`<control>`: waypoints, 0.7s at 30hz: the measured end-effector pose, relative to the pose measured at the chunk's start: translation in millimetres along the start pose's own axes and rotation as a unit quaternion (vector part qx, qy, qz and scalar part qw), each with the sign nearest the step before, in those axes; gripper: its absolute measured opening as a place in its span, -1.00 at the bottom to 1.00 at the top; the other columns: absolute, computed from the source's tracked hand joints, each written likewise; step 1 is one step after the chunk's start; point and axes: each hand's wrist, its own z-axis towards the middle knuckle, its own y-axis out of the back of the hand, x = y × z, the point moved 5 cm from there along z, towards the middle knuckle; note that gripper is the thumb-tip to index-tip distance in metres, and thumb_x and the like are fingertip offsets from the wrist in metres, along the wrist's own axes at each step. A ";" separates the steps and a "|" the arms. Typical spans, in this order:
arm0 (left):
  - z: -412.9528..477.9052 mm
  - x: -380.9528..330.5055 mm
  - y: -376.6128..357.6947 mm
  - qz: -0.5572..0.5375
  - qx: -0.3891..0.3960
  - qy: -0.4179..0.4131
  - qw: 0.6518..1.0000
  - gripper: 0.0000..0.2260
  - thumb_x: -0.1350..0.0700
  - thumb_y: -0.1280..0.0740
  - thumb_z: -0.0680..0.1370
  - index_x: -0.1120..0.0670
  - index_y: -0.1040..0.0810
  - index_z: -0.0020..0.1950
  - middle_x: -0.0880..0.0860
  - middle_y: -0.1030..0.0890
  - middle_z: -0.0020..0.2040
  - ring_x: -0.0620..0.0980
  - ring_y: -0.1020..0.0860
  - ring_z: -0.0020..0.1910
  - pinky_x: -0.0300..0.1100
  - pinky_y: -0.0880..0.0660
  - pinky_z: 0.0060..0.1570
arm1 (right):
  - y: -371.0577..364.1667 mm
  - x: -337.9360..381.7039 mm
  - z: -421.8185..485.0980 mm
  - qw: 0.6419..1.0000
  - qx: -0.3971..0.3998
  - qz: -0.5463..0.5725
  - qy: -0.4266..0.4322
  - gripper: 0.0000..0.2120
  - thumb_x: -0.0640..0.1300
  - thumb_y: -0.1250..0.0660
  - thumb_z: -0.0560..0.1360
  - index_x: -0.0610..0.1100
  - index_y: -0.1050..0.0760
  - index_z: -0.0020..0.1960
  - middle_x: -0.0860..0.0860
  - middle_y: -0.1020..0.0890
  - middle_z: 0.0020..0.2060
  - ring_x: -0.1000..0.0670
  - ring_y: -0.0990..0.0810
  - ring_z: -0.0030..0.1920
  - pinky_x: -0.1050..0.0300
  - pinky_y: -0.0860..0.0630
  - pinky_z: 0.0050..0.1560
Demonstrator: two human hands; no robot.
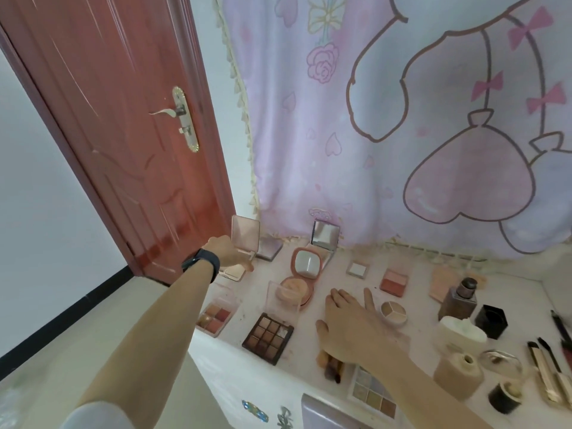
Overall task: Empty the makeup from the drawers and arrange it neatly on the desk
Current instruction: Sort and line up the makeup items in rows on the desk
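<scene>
My left hand (227, 253) reaches to the desk's far left corner and holds an open pink compact (246, 238) by its base, lid upright. My right hand (349, 325) lies flat on the white desk (305, 328), fingers straight, holding nothing. Around it lie a brown nine-pan palette (267, 337), a pink four-pan palette (215, 317), a round pink cushion compact (298, 280), a mirror compact (323, 238), a three-part round pot (393, 311), a blush (393, 281) and a pastel palette (373, 394). A lilac drawer front (325, 413) shows at the bottom edge.
On the right stand a foundation bottle (459, 300), a black jar (491, 320), a white cream jar (462, 334) and a beige bottle (458, 371). Brushes (332, 365) lie under my right wrist. A red door (123, 134) is at left, a pink cloth (371, 134) behind.
</scene>
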 end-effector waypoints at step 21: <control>12.5 13.9 -26.9 0.039 0.065 0.026 0.997 -0.26 -0.14 -0.56 0.39 0.19 -0.41 0.42 0.15 -0.47 0.38 0.15 -0.44 0.34 -0.03 -0.45 0.19 | 14.1 -4.9 3.4 0.999 -0.007 0.028 0.025 -0.45 0.05 0.02 0.66 -0.18 -0.19 0.58 -0.07 -0.22 0.58 -0.06 -0.11 0.60 -0.24 0.26 0.57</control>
